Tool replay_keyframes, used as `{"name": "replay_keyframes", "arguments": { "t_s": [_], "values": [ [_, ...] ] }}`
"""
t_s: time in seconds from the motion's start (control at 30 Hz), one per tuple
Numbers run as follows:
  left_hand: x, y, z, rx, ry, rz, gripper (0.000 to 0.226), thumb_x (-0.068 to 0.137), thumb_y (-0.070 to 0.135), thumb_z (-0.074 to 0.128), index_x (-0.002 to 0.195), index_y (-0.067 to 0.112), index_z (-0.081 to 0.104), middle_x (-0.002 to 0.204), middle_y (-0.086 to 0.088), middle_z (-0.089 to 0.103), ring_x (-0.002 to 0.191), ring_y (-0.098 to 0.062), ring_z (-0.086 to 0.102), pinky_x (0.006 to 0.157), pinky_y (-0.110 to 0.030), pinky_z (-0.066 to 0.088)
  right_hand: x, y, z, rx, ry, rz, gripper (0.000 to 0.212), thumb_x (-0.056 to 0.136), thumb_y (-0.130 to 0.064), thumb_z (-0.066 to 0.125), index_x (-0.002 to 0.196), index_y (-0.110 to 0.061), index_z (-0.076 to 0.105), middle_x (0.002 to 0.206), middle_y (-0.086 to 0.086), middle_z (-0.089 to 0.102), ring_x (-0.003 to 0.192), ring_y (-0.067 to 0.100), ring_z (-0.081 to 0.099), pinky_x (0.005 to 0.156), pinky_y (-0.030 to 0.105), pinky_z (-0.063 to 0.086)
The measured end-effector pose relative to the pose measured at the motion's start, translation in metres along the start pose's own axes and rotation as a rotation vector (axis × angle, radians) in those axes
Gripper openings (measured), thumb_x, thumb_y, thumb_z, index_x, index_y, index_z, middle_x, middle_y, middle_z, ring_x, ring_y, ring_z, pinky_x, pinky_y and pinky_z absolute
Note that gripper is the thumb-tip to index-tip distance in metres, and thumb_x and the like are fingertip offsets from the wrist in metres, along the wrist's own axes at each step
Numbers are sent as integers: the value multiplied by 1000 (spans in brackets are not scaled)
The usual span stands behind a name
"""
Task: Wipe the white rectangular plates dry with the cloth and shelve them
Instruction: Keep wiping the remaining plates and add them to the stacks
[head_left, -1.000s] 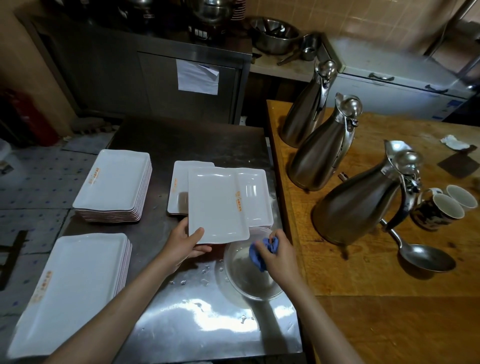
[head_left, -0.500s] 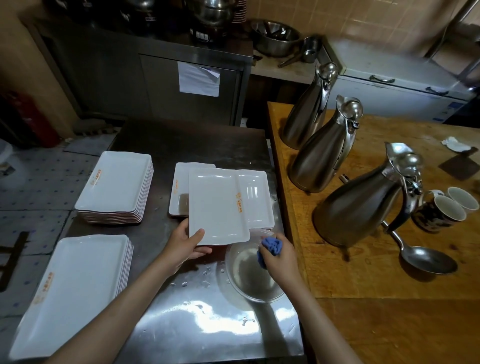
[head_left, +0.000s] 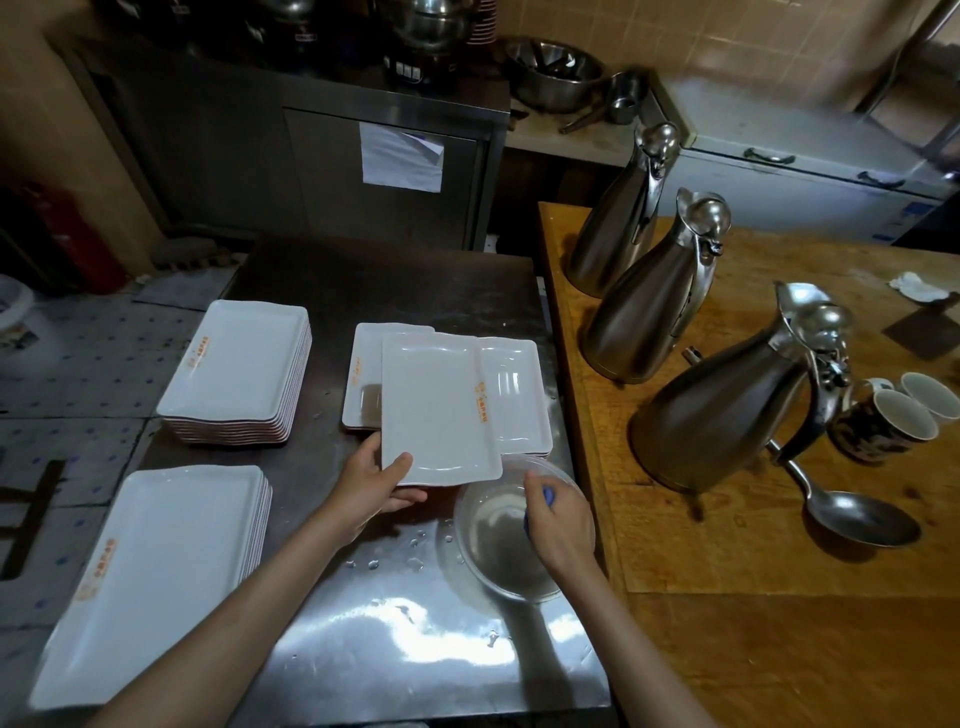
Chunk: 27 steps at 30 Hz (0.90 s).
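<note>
Head view: left hand (head_left: 371, 486) grips plate (head_left: 439, 408) by near edge; right hand (head_left: 558, 522) clutches blue cloth (head_left: 548, 496) over bowl (head_left: 511, 540). Wiping seems next: bring cloth to plate w/ plate steadied.

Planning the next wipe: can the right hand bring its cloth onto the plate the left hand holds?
Probably yes. The right hand, gripping the blue cloth over the glass bowl, sits just beside the held plate, whose top is bare; the left hand grips only its near corner.

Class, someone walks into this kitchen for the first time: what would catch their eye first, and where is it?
Probably the three steel jugs on the wooden table at right. Next, the white plate the left hand grips at centre, with plate stacks on the steel counter's left side.
</note>
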<state>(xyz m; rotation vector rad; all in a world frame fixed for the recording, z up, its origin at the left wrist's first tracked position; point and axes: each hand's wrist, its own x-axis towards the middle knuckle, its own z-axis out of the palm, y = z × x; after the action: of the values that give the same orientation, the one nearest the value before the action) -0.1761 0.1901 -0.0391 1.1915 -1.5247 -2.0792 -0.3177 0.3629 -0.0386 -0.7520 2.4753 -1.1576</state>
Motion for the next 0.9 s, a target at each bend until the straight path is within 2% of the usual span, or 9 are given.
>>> {"name": "replay_keyframes", "arguments": {
  "t_s": [0.1,0.27,0.33,0.47,0.6,0.7,0.77,0.83,0.9],
  "values": [
    [-1,1,0,-1,-2,-2,29,97,14,52,123,25,45,107,-1,65,64,-22,70,74,-35,58,3,5,4,-92,-14,-5,48,92,-32,52,51,-17,33,47,-2,35,47,13,35,52,31,29],
    [-1,0,0,1,-6,1,28,98,14,51,123,25,45,106,-2,65,62,-21,70,76,-36,58,2,13,12,-123,1,17,47,95,-23,47,50,-18,35,46,-1,36,46,14,36,49,29,28],
    [-1,0,0,1,-6,-6,29,98,14,51,123,26,45,107,-3,65,62,-21,70,72,-33,59,1,16,14,-163,-9,36,47,97,-24,43,51,-16,36,47,0,37,47,15,38,49,32,29],
    [-1,0,0,-1,-12,-2,28,98,15,51,123,25,46,108,-3,65,61,-21,70,70,-32,59,0,21,15,-168,0,96,48,99,-28,40,55,-10,45,52,4,45,53,20,48,57,39,45],
    [0,0,0,7,-11,-4,28,97,15,52,123,25,46,109,-3,65,63,-22,70,77,-37,57,1,18,10,-203,-8,98,51,100,-31,36,53,-13,43,52,2,44,56,22,50,59,40,43],
    [0,1,2,6,-14,-3,29,97,15,52,123,26,46,108,-2,65,63,-23,70,76,-37,57,3,18,8,-261,-55,135,51,101,-34,32,54,-16,42,58,2,47,65,24,53,58,32,34],
    [0,1,3,9,-16,0,30,97,15,52,124,26,45,109,-2,65,64,-23,70,77,-38,57,3,15,6,-224,-53,149,53,100,-37,30,55,-14,46,62,4,52,68,26,55,60,32,37],
    [0,2,4,8,-16,4,30,97,15,52,125,26,44,111,-3,64,64,-23,70,80,-40,57,7,14,2,-145,-86,154,48,100,-37,29,63,-14,50,66,3,53,72,24,55,65,32,39],
    [-1,3,5,2,-15,6,30,97,14,51,124,26,45,111,-3,64,65,-24,70,81,-42,57,12,9,-3,-35,-171,201,29,98,-37,31,84,-20,49,83,4,57,82,22,55,72,32,42]
  ]
}}
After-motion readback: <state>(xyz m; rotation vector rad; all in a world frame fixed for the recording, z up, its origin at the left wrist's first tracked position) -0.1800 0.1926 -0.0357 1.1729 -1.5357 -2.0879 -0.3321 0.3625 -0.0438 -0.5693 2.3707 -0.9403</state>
